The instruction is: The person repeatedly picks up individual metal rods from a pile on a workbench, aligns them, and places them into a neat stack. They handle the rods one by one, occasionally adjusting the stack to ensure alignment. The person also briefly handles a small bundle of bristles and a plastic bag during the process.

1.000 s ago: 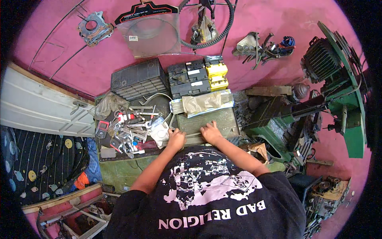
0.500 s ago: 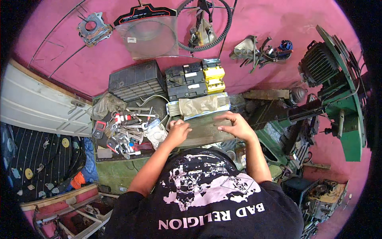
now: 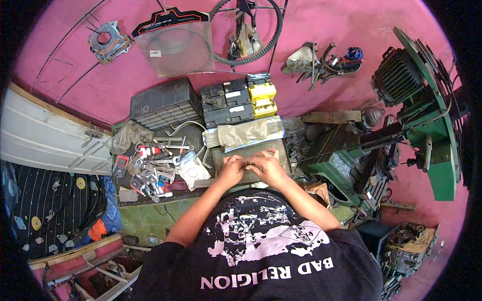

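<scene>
My left hand (image 3: 233,170) and my right hand (image 3: 268,169) meet in front of my chest, fingertips touching. Both are closed in a pinch; whatever lies between the fingers is too small and dark to make out. Under them is a flat, worn grey-green board (image 3: 221,157) with a ribbed near edge. Just beyond the hands lies an opened pack of thin rods (image 3: 271,128), with a crumpled tan wrapper (image 3: 243,134) over its middle.
Wrenches and other hand tools (image 3: 160,168) crowd the bench's left side, beside a white part (image 3: 195,169). Black and yellow batteries (image 3: 228,113) and a dark drawer cabinet (image 3: 163,104) stand behind. At right rises a green drill press (image 3: 434,155).
My hands were apart over the board; they have come together, the right moving left and nearer me, the left slightly right. The view has shifted a little.
</scene>
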A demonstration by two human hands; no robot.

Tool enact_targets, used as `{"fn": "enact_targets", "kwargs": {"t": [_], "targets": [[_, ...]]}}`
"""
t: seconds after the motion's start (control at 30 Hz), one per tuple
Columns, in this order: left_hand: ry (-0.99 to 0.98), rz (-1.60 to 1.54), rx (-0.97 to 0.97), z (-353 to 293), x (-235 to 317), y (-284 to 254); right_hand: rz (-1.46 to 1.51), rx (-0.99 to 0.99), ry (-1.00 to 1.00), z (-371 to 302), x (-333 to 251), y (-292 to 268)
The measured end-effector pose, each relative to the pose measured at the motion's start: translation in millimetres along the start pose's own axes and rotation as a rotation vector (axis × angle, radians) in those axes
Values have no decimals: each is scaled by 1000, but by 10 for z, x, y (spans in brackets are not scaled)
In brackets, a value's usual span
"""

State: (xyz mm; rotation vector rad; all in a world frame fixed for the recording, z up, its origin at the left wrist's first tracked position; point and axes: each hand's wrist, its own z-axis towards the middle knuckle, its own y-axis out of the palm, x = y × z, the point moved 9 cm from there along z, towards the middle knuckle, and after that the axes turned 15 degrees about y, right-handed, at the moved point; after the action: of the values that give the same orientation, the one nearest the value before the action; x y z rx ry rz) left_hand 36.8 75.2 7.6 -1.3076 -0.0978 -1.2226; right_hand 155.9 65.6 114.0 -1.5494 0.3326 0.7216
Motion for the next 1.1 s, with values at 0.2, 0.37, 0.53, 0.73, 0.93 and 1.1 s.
{"fn": "enact_targets", "kwargs": {"t": [0.2, 0.37, 0.53, 0.73, 0.93, 1.1], "targets": [[-57, -27, -43, 216, 225, -42, -9, 190, 30, -19, 201, -310], [-263, 74, 238, -35, -260, -315, 367, 495, 458, -52, 1508, -1027], [-492, 370, 457, -420, -830, -746, 967, 800, 678, -308, 2658, -1547], [-693, 200, 410, -594, -1568, -570, 1037, 887, 938, -139, 3519, -1004], [-748, 269, 419, -532, -1566, -490, 959, 726, 1118, 261, 3620, -343], [-690, 229, 452, -552, -1614, -462, 833, 607, 1099, 604, 2920, -219]]}}
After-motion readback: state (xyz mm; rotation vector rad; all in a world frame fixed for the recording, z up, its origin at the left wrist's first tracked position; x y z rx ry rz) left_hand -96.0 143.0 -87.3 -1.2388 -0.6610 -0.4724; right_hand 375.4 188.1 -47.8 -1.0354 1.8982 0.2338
